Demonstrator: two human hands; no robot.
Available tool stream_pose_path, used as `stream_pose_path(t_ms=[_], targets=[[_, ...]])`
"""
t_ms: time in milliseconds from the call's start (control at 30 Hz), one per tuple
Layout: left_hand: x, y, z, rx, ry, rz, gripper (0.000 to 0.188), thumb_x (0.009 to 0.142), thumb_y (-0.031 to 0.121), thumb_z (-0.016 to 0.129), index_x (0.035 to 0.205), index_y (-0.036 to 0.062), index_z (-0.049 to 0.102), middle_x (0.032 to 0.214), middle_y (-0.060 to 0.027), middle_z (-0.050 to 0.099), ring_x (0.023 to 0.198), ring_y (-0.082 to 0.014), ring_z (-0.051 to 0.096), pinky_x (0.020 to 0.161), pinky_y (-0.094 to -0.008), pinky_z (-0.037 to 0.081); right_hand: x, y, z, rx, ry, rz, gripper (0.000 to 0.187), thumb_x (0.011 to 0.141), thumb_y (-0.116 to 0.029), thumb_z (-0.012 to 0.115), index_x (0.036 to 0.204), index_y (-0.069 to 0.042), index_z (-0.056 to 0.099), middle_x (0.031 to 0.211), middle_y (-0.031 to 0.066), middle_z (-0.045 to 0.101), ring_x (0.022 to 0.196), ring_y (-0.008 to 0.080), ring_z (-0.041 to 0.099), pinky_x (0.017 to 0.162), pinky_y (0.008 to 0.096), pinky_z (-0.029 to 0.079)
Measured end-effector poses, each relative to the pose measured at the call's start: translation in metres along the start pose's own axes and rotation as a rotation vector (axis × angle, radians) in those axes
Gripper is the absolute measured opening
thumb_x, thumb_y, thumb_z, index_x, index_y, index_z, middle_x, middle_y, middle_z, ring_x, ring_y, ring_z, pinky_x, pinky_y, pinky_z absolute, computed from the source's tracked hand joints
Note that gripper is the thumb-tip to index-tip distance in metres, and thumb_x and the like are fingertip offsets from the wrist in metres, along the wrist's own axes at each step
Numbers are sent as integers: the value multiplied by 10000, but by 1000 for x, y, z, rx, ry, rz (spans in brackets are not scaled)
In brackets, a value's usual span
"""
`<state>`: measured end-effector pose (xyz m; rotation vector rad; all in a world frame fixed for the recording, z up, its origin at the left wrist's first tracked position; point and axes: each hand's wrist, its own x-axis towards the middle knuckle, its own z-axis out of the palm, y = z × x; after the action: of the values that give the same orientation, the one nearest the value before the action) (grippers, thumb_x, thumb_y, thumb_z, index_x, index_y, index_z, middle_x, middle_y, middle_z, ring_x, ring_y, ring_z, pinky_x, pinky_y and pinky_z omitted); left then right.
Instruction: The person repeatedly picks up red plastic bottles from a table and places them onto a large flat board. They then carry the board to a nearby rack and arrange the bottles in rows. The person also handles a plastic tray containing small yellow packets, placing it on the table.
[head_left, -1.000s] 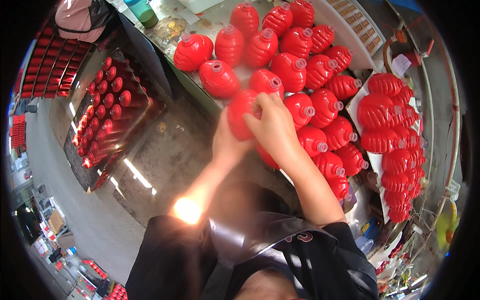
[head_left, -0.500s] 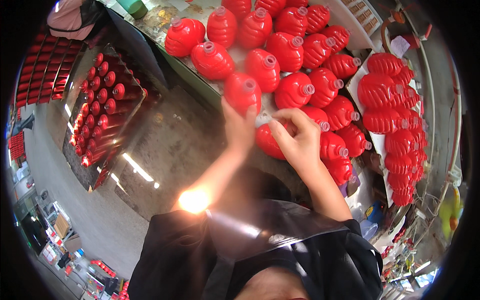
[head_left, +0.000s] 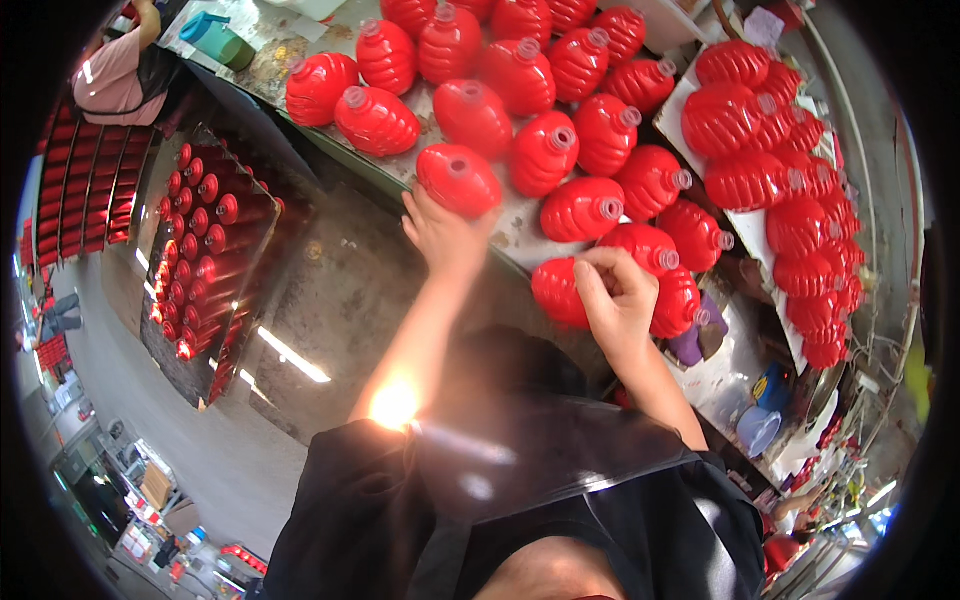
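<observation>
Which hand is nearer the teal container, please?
Left: the left hand touches a red bottle, below and right of the teal container; the right hand is farther right and lower in view.

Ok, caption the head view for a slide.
Left hand holding one red bottle, right hand at another red bottle, more bottles crowding the table.

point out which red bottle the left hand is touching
The bottle directly above the left hand in the picture; the others sit apart from that hand.
</observation>
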<state>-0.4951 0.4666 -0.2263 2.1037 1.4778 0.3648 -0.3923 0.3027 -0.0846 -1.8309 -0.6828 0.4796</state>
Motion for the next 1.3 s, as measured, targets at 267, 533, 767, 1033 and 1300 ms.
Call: stream_pose_path(t_ms=[267, 533, 767, 1033, 1300], targets=[[-40, -14, -25, -241, 9, 110, 1009, 819, 355, 770, 1497, -101, 177, 1522, -318, 293, 1438, -445, 282, 1165, -517, 257, -5, 37, -8, 185, 112, -39, 48, 939, 28, 643, 986, 33, 652, 831, -4, 631, 710, 32, 545, 634, 191, 439], [-131, 32, -37, -1402, -841, -660, 808, 1004, 492, 560, 1583, 180, 90, 1476, -89, 397, 1312, -276, 476, 1053, -481, 447, -2, 24, 10, 317, 174, 23, 70, 946, 14, 643, 1015, 13, 650, 852, 0, 655, 739, 41, 585, 674, 203, 480], [-99, 36, -29, -1757, -910, -721, 657, 986, 520, 542, 1490, 132, 378, 1442, -37, 482, 1330, -178, 475, 1100, -395, 413, -1, -3, 46, 388, 101, -74, 58, 855, -26, 711, 903, -1, 692, 756, 69, 675, 664, 105, 641, 590, 268, 499], [-76, 31, -32, -1934, -984, -743, 550, 1002, 432, 528, 1444, 118, 431, 1403, -61, 520, 1299, -191, 502, 1086, -392, 425, 9, -7, 65, 350, -12, -54, 63, 861, -44, 684, 909, -3, 681, 785, 70, 644, 712, 132, 636, 649, 278, 502], [-69, 35, -42, -1667, -760, -879, 673, 885, 508, 617, 1433, 149, 462, 1425, -131, 519, 1310, -352, 499, 1042, -631, 418, 64, 49, -27, -669, -100, -221, 458, 833, -48, 629, 1288, -61, 579, 1274, 202, 586, 1150, 414, 564, 967, 488, 471]])
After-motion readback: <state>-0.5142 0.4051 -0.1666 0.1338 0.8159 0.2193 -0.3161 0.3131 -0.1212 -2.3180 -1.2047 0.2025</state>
